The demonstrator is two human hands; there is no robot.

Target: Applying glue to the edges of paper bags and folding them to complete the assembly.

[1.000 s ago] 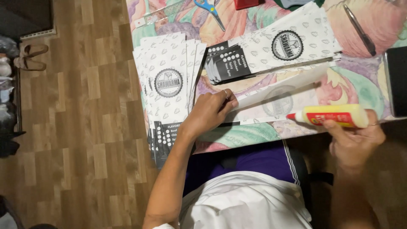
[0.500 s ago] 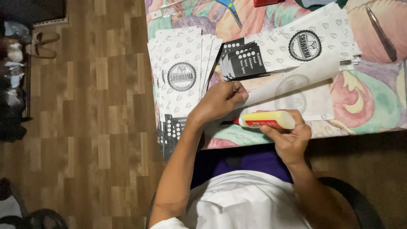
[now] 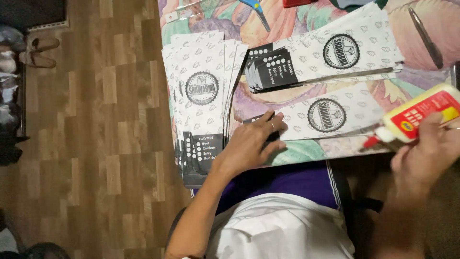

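A printed paper sleeve (image 3: 330,117) lies flat at the table's near edge. The left hand (image 3: 251,141), fingers spread, presses down its dark end at nine o'clock. The right hand (image 3: 424,144) grips a glue bottle (image 3: 417,115), red tip at the sleeve's three o'clock end. Glue could smear if the sleeve slips. Half a second earlier the bottle sat beside the left hand.

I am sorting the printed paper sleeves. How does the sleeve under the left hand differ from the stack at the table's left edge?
The single sleeve lies crosswise, pinned by the left hand; the stack lies lengthwise, fanned and untouched. Both share one round emblem and dark end.
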